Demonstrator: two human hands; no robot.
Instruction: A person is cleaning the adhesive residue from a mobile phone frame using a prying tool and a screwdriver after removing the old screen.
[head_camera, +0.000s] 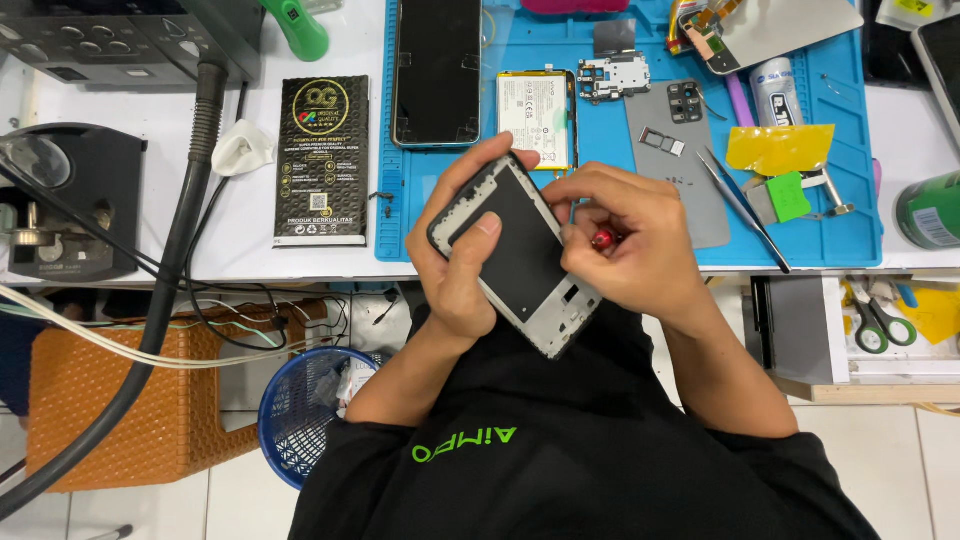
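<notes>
A blue work mat (850, 150) is spread with parts kept in reach. Above the lap, a phone frame (520, 250) is clamped tilted by the left hand (455, 260), steadied for the red-tipped tool (603, 239) pinched in the right hand (635, 245).

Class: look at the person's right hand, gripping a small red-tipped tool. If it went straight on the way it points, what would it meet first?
Probably the phone frame in the left hand: the right hand points its red-tipped tool at the frame's edge, seemingly almost touching.
</notes>
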